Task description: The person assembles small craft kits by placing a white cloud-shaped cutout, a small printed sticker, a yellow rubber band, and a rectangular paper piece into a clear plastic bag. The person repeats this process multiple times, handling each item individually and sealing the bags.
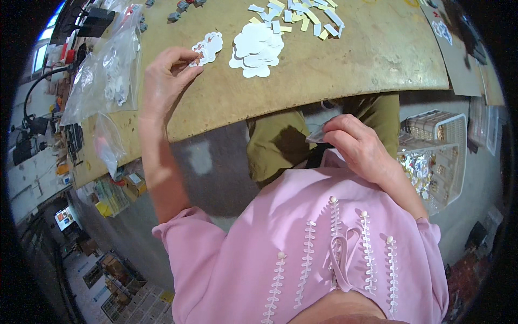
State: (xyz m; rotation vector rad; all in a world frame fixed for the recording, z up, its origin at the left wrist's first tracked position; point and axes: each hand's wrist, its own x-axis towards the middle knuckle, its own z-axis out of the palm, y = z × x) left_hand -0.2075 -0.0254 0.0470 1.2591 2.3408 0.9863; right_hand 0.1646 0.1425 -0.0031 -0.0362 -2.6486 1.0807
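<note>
My left hand (168, 78) is over the tabletop, thumb and forefinger closed on the edge of a white scalloped cut-out (212, 44) with small brown marks. This cut-out lies among a few overlapping ones. Just right of them is a heap of plain white scalloped cut-outs (257, 49). Over my lap, below the table's front edge, my right hand (357, 146) grips a thin greyish, see-through piece (317, 134). Its kind is unclear, as the fingers cover most of it.
Yellow and pale blue paper strips (302, 15) lie scattered at the table's far side. Clear plastic bags (102, 81) cover the table's left end, and small grey parts (174, 17) sit behind. A white basket (458, 156) with shiny gold and silver pieces stands to my right.
</note>
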